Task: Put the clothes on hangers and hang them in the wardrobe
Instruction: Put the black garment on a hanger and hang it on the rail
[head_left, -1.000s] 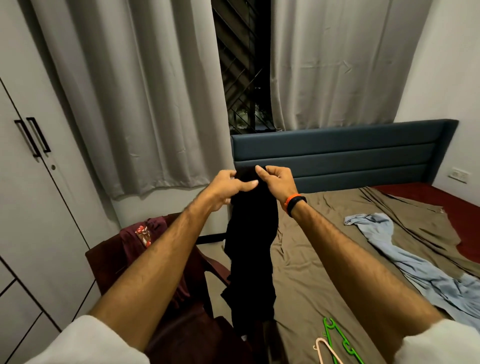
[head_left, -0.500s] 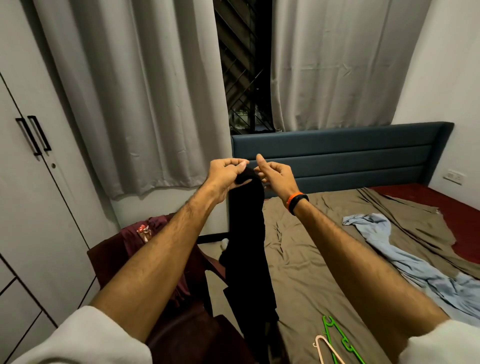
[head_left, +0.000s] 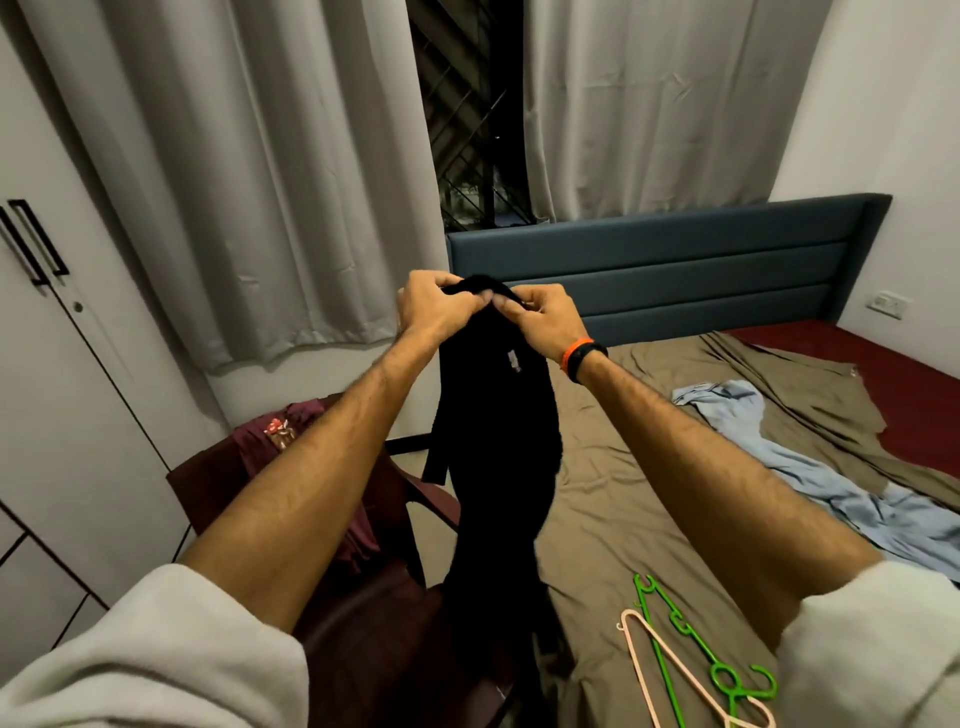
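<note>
Both hands, the left hand (head_left: 431, 312) and the right hand (head_left: 540, 317), pinch the top edge of a limp black garment (head_left: 498, 447), soft and matte, hanging in a narrow column over the gap between a maroon chair (head_left: 374, 618) and the rumpled olive bed sheet (head_left: 649, 493). Its shape is lost in darkness and its lower end is hard to make out. Thin plastic hangers, a green hanger (head_left: 691, 639) and a pink hanger (head_left: 670, 670), lie on the sheet, the pink one cut off at the frame edge.

Gripping a long black fabric garment (head_left: 498, 467) at its top with left hand (head_left: 431, 312) and right hand (head_left: 540, 322). Lying on the olive-brown bedsheet (head_left: 623, 467): green plastic hanger (head_left: 691, 634), pink plastic hanger (head_left: 670, 670).
</note>
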